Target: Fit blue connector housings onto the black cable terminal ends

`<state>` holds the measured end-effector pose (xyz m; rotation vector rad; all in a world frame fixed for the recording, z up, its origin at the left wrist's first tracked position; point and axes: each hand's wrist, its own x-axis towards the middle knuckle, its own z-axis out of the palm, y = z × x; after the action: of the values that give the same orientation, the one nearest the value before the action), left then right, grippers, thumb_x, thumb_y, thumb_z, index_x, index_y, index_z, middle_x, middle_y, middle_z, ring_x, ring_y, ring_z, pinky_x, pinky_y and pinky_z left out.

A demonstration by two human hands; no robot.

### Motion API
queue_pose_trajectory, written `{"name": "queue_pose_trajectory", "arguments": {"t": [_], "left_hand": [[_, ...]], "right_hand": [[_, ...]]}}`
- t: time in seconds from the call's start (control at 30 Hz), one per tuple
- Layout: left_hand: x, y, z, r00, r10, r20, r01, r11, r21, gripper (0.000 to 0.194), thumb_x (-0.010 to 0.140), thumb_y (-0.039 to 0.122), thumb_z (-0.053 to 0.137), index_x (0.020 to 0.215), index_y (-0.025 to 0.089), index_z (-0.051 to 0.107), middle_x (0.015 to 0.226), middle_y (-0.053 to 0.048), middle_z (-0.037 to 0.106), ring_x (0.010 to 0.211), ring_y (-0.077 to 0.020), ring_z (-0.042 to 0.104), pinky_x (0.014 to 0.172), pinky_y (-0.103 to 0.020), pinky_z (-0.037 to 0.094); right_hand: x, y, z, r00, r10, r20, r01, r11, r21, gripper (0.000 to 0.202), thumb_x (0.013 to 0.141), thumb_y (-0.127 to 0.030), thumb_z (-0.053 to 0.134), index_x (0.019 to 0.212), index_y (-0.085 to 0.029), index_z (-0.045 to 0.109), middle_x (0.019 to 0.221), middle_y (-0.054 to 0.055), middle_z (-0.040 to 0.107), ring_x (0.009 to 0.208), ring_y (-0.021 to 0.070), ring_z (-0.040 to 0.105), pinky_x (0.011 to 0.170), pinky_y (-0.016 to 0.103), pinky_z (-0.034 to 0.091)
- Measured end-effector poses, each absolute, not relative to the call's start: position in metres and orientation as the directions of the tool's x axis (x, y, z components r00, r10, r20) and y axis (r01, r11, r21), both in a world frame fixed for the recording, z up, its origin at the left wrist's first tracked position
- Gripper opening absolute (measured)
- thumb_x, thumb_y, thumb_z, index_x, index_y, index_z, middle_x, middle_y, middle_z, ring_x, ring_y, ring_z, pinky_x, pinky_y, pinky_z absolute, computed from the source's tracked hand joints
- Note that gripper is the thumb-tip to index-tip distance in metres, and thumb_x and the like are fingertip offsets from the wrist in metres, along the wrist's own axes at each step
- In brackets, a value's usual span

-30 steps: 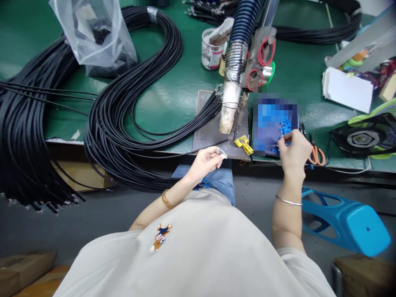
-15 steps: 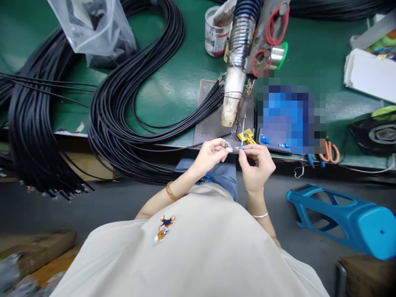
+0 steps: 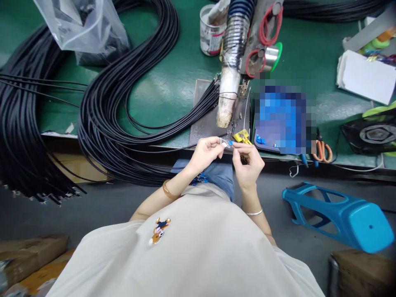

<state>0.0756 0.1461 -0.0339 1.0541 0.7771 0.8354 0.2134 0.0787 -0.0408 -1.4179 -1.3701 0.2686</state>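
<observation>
My left hand (image 3: 206,155) is closed in a pinch at the front edge of the workbench. Something grey and shiny shows at its fingertips, too small to make out. My right hand (image 3: 248,165) pinches a small blue part (image 3: 231,143) close to the left fingertips; whether the two touch is unclear. Just beyond the hands lie a yellow block (image 3: 241,136) and a dark metal plate (image 3: 201,128). Black cables (image 3: 145,128) run from the left across this plate. Several blue-ended cable tips (image 3: 199,179) rest at my lap.
A taped hose (image 3: 228,88) hangs over the plate. To its right are a solder spool (image 3: 272,57), a partly blurred tray (image 3: 280,149) with blue parts, orange-handled pliers (image 3: 322,152) and a fan (image 3: 371,133). A plastic bag (image 3: 86,31) sits back left; a blue stool (image 3: 349,222) stands right.
My right hand has moved left with the blue part, up to my left fingertips. The whole view has shifted slightly, so the bench things appear further left.
</observation>
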Motion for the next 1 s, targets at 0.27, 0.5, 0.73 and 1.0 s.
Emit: {"name": "queue_pose_trajectory", "arguments": {"t": [0.27,0.5,0.73,1.0], "left_hand": [[0.083,0.152,-0.034,0.454,0.884,-0.109,-0.221,0.23,0.948,0.024,0.08,0.033,0.069,0.07,0.013,0.06,0.052,0.003,0.057,0.045,-0.0027,0.043,0.047,-0.017,0.032],[0.085,0.153,-0.031,0.42,0.906,-0.048,-0.201,0.145,0.969,0.022,0.083,0.025,0.064,0.067,0.015,0.055,0.053,0.004,0.053,0.049,-0.004,0.046,0.052,-0.017,0.037],[0.086,0.154,-0.029,0.428,0.901,-0.07,-0.197,0.169,0.966,0.028,0.085,0.03,0.066,0.064,0.015,0.053,0.052,0.004,0.052,0.046,-0.0039,0.042,0.05,-0.018,0.035],[0.089,0.155,-0.03,0.396,0.917,-0.044,-0.204,0.134,0.97,0.025,0.083,0.029,0.068,0.067,0.014,0.055,0.053,0.004,0.051,0.048,-0.0042,0.045,0.05,-0.017,0.036]], "right_hand": [[0.219,0.086,-0.04,0.146,0.749,0.646,0.747,0.345,-0.569,0.013,0.086,-0.013,0.062,0.083,-0.024,0.058,0.1,0.004,0.076,0.092,0.0188,0.073,0.078,0.034,0.058],[0.222,0.09,-0.041,0.132,0.753,0.644,0.771,0.33,-0.544,0.012,0.087,-0.015,0.059,0.081,-0.025,0.056,0.101,0.005,0.076,0.092,0.0201,0.073,0.079,0.036,0.058],[0.223,0.092,-0.039,0.123,0.745,0.656,0.789,0.328,-0.52,0.013,0.088,-0.016,0.059,0.081,-0.026,0.054,0.099,0.005,0.076,0.09,0.0192,0.074,0.076,0.036,0.059],[0.224,0.094,-0.037,0.092,0.719,0.689,0.793,0.365,-0.487,0.015,0.088,-0.013,0.06,0.084,-0.026,0.054,0.099,0.004,0.077,0.088,0.0181,0.073,0.076,0.034,0.058]]}}
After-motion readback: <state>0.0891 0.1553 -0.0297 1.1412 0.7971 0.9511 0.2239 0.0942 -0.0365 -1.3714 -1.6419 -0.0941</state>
